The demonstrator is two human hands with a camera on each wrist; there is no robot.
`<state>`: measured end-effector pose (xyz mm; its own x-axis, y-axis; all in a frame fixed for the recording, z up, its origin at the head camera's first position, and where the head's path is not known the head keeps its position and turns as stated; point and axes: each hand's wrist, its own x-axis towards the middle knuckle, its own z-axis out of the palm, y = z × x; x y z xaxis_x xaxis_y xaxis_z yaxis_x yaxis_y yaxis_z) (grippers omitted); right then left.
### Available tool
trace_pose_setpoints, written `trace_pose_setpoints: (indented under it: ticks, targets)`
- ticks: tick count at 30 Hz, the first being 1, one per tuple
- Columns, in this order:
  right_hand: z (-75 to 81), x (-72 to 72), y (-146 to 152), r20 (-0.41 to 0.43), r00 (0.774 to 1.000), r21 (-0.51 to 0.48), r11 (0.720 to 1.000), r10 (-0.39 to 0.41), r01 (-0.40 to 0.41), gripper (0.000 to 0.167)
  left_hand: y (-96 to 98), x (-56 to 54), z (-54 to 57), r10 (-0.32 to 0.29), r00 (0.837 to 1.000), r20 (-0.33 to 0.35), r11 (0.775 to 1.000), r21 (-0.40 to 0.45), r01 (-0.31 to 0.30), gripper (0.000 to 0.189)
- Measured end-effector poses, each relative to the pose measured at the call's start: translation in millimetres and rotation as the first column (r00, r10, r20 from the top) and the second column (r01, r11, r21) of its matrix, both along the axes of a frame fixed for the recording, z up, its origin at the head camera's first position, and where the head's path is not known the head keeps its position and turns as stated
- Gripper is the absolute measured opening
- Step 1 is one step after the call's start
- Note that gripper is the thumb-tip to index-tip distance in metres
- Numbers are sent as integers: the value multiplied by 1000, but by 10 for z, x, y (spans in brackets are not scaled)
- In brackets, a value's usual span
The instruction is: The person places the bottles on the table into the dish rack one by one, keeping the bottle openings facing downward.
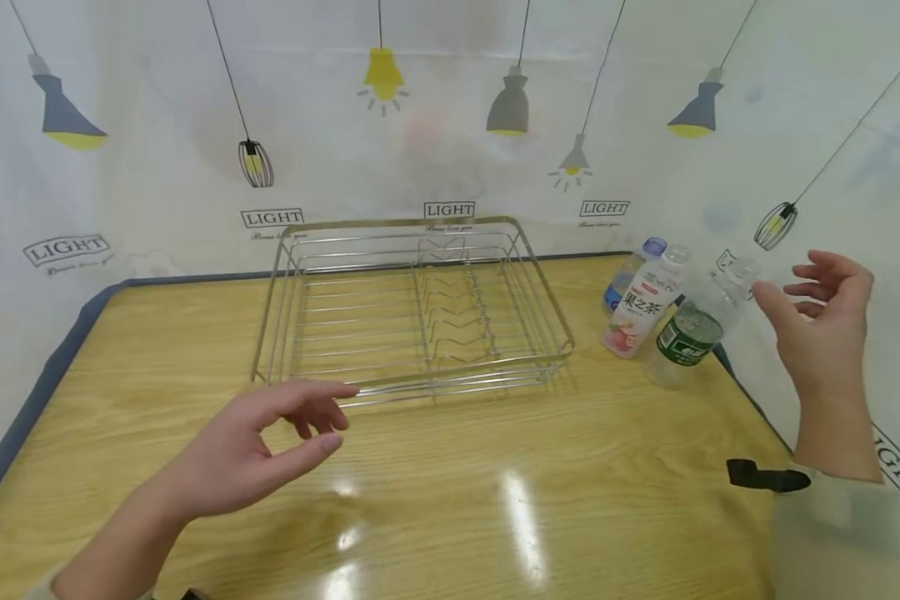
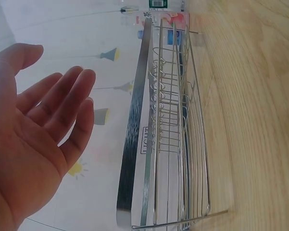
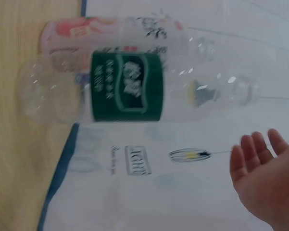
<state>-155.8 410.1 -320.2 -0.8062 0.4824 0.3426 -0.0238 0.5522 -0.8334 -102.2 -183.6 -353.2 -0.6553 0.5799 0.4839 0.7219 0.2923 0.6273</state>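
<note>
The left hand (image 1: 236, 454) is hovering by the near rim of the wire rack (image 1: 401, 222), fingers curving loosely and thumb standing apart. The right hand (image 1: 825, 333) is hanging beside the neck of the green-labelled bottle (image 1: 690, 335), its thumb spreading away from half-bent fingers. A broad stretch of wood is opening between the hands, while just left of the right hand three bottles are crowding together: the green-labelled one nearest, then the pink bottle (image 1: 640, 308), then the blue-capped bottle (image 1: 622, 279). Blue edging (image 1: 54, 371) is bordering the wood, left of the left hand and below the right. The table (image 1: 420, 467) is shining with white streaks to the left hand's right. Beyond both hands, a pale sheet (image 1: 420, 150) is showing printed lamps. In the head view the left fingertip is overlapping the rack; the left wrist view is revealing space between them. The right wrist view is likewise showing a gap between right hand and bottle
</note>
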Motion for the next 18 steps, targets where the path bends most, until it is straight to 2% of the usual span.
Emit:
trace_pose_setpoints:
  ticks: [2,4,8,9,11,12,14,16,18]
  targets:
    - [-92,-42,121,79,993,8,996,89,-89,76,3,13,20,3,999,35,1000,-12,-3,56]
    - [-186,-88,224,178,964,25,979,197,-205,85,7,26,30,-2,998,63,1000,-14,3,56]
    - [-355,-197,321,362,861,33,918,357,-394,97,26,45,19,-18,994,111,1000,-11,19,51]
    - [-388,-215,332,397,835,28,905,380,-425,96,36,44,12,-21,993,119,1000,-11,22,49]
    - [-443,-246,345,443,799,20,886,408,-464,87,53,35,-5,-22,991,132,1000,-15,25,47]
    - [-467,-259,350,455,788,20,880,414,-474,82,64,27,-14,-26,990,138,999,-15,28,46]
    - [-503,-289,359,469,772,22,868,429,-496,81,65,12,-40,-31,986,165,999,-4,32,46]
    - [-535,-317,358,473,766,31,860,435,-509,81,59,3,-59,-41,979,201,999,13,39,45]
    - [-563,-343,356,480,763,45,856,434,-515,89,46,0,-69,-55,970,235,998,35,48,45]
